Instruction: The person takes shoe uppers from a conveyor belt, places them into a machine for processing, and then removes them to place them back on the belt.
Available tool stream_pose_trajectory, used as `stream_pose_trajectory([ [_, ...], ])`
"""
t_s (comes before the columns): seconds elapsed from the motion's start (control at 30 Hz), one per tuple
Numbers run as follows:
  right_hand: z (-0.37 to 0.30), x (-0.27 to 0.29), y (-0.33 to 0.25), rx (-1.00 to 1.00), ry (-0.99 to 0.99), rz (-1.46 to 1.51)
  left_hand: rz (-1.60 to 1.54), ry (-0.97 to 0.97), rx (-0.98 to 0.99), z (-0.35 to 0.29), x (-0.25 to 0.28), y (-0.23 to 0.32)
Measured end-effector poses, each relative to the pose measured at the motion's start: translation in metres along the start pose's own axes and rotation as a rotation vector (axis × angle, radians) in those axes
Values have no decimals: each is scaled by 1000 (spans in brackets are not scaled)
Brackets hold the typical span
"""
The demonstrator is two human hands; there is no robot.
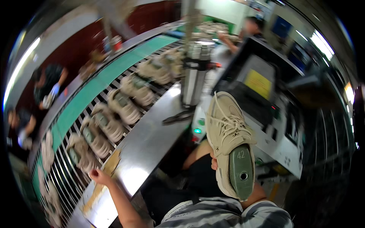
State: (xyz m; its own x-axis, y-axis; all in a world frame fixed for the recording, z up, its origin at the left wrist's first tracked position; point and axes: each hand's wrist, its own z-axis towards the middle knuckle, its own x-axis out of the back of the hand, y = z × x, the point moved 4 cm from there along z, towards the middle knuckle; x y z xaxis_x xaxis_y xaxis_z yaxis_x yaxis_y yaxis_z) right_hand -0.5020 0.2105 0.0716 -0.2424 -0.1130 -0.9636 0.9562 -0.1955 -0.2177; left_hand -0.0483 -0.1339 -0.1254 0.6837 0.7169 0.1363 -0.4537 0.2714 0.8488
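Note:
A beige lace-up shoe (224,117) stands up in front of me at right of centre, its toe pointing away. A green shoe last (241,171) with a round metal-rimmed hole fills its heel opening. My right hand (214,162) is closed around the shoe from behind; only some fingertips show at its left edge. Over at the rack, my left hand (99,177) is beside the toe of the nearest beige shoe (81,154). Its fingers are bent, with a gap between thumb and forefinger. Contact with that shoe cannot be made out clearly.
Several beige shoes with green lasts line the slatted rack (114,79), beside a green conveyor belt (81,95). A metal table (152,140) adjoins it. Machinery with a yellow label (258,83) stands at right, behind a metal post (192,79). Other people work farther off.

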Motion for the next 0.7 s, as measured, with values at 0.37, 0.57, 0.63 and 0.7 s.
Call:
stream_pose_trajectory([
  [0.37,-326,-23,-194,1048,456,-546,-221,-885,115,-204,-134,136],
  [0.57,-355,-69,-327,1188,1034,-1278,-68,-858,-106,-203,-178,120],
  [0.63,-367,-60,-384,1170,1234,-1406,-26,-898,-70,-222,-170,135],
  [0.7,-346,-65,-426,1022,1410,-1435,1,-836,-148,-211,-168,123],
])
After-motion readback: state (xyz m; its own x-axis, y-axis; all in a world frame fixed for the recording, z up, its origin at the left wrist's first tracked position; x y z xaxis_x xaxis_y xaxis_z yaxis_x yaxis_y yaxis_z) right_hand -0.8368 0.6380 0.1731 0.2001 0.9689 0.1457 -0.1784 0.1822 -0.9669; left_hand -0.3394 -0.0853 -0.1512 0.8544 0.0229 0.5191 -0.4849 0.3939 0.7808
